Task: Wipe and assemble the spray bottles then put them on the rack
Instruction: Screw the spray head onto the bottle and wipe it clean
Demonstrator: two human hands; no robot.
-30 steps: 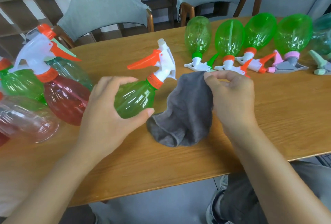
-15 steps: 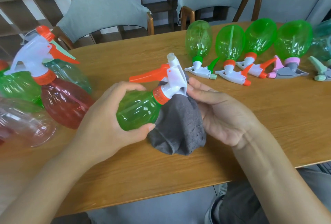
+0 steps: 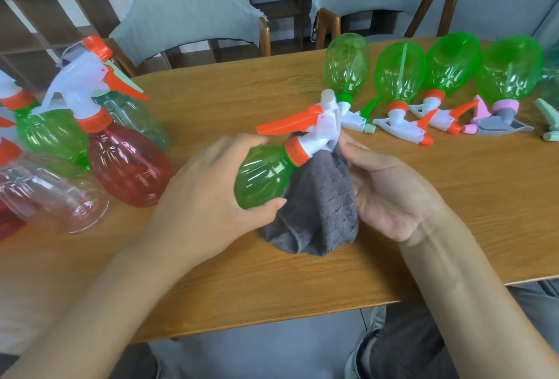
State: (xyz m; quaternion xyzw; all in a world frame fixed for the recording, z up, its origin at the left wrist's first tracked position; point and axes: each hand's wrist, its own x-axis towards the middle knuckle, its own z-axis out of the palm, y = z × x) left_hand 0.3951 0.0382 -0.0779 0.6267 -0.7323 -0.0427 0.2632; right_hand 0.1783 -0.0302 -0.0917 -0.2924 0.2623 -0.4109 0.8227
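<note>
Four green bottles [image 3: 450,67] at two o'clock lie unwiped; left hand [image 3: 205,197] grips the green bottle [image 3: 260,179] at centre, right hand [image 3: 390,194] pinches grey cloth [image 3: 317,209] against its white sprayer [image 3: 320,133]; rack unseen

Two grey-covered wooden chairs [image 3: 193,12] stand behind the wooden table [image 3: 453,197], brown open shelving [image 3: 45,15] beyond

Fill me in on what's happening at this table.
A person is wiping a spray bottle. The left hand grips a green bottle with an orange trigger, tilted over the wooden table. The right hand holds a grey cloth against its white spray head. More bottles lie at both sides.
</note>
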